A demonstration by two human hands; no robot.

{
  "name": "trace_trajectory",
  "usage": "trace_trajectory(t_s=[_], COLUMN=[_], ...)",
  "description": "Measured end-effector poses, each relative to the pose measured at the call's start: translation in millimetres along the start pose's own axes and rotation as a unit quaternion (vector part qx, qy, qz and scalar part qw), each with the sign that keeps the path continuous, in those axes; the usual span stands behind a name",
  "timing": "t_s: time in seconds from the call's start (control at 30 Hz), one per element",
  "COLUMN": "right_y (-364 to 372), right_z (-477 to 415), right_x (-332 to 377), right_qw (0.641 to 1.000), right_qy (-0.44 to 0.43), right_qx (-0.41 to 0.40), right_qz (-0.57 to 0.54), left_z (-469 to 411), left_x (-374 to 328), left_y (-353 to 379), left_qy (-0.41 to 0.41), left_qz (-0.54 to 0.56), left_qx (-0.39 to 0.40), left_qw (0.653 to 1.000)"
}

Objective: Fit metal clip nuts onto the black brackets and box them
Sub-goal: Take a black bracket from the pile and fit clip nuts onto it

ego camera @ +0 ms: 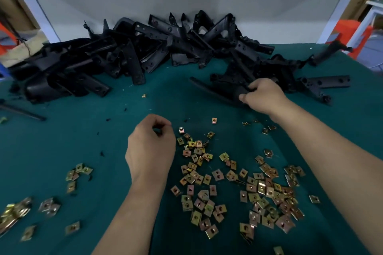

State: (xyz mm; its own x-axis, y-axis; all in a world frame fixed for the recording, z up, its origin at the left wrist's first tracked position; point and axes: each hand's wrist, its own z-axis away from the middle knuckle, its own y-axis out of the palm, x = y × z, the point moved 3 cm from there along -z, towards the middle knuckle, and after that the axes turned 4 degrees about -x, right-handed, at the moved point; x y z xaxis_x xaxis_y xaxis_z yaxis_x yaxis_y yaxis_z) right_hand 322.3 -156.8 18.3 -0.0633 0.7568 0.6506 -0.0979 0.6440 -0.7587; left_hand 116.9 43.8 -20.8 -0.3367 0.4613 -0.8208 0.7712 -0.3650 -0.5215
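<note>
- The right hand [263, 95] is curled round the end of a black bracket [215, 88] at the near edge of the bracket pile [124, 54].
- The left hand [151, 147] is held over the green cloth [83, 130], fingers curled toward the thumb; whether anything is pinched cannot be told.
- Clip nuts [207, 182] are scattered between and under the forearms.
- The pile is banked along the cloth's far edge; a strip of cloth is seen between it and the nuts.
</note>
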Motion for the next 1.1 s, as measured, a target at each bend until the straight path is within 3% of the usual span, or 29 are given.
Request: trace_trajectory(t_s=[0.07,0.13,0.3,0.43,0.53,0.63,0.7,0.83,0.93,1.0,1.1], right_y=[-6,-18,-50,-46,-27,-4,8,24,26,20,19], right_z=[13,30,89,122,130,136,145,162,166,166,170], right_x=[-9,-18,-24,-11,-4,4,10,21,23,20,14], right_qw=[0.991,0.989,0.963,0.942,0.933,0.895,0.868,0.893,0.911,0.937,0.917], right_qy=[0.046,0.043,-0.071,-0.13,-0.103,-0.073,-0.072,-0.173,-0.246,-0.301,-0.366], right_qx=[-0.023,-0.071,-0.25,-0.288,-0.215,-0.046,0.053,0.119,0.126,0.099,0.139], right_qz=[-0.12,-0.121,-0.077,-0.116,-0.269,-0.437,-0.489,-0.399,-0.307,-0.147,0.077], left_z=[0,0,1,4,8,12,16,21,15,8,1], left_x=[2,2,-1,-8,-17,-25,-30,-37,-35,-32,-27], left_y=[0,1,-1,-6,-10,-10,-10,-7,-4,-3,-4], left_qy=[-0.003,-0.001,0.005,0.032,0.079,0.133,0.168,0.142,0.018,-0.073,-0.152], left_qz=[0.002,0.004,0.01,0.084,0.171,0.213,0.259,0.368,0.477,0.534,0.57], left_qx=[0.002,0.001,0.009,0.0,-0.014,0.001,0.059,0.164,0.215,0.241,0.233], left_qw=[1.0,1.0,1.0,0.996,0.982,0.968,0.949,0.904,0.852,0.807,0.773])
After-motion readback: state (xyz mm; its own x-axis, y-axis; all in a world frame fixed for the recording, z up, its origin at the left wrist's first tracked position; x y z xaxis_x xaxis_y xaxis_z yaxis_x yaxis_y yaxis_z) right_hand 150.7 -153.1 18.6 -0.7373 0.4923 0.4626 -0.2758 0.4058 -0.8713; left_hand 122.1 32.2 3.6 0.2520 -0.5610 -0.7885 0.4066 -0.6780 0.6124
